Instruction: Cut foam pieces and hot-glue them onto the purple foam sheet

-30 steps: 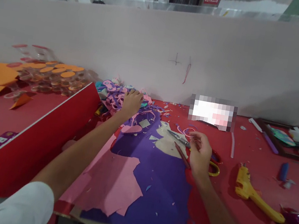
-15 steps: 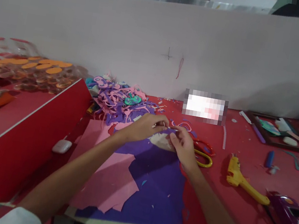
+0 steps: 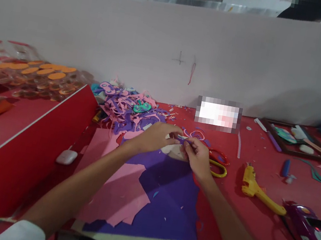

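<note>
My left hand (image 3: pixel 162 137) and my right hand (image 3: pixel 198 155) meet above the middle of the table. Between their pinched fingertips is a small purple foam piece (image 3: pixel 181 139) with a pale bit on it; its exact shape is mostly hidden by the fingers. Below them lies a whitish piece (image 3: pixel 175 151) on a purple foam sheet (image 3: pixel 170 204). A cut pink foam sheet (image 3: pixel 119 191) with a jagged edge overlaps the purple one on the left. Scissors with red and yellow handles (image 3: pixel 219 169) rest just right of my right hand, blades hidden.
Pink and purple scraps (image 3: pixel 131 110) are heaped behind my left hand. A yellow glue gun (image 3: pixel 255 188) and a purple power strip (image 3: pixel 311 231) lie right. A red divider (image 3: pixel 39 156) stands left, beside a white earphone case (image 3: pixel 67 157). A dark tray (image 3: pixel 316 153) sits back right.
My fingertips have drawn closer around the purple piece, which is turned slightly between them. The camera view has shifted a little; the things on the table stay put.
</note>
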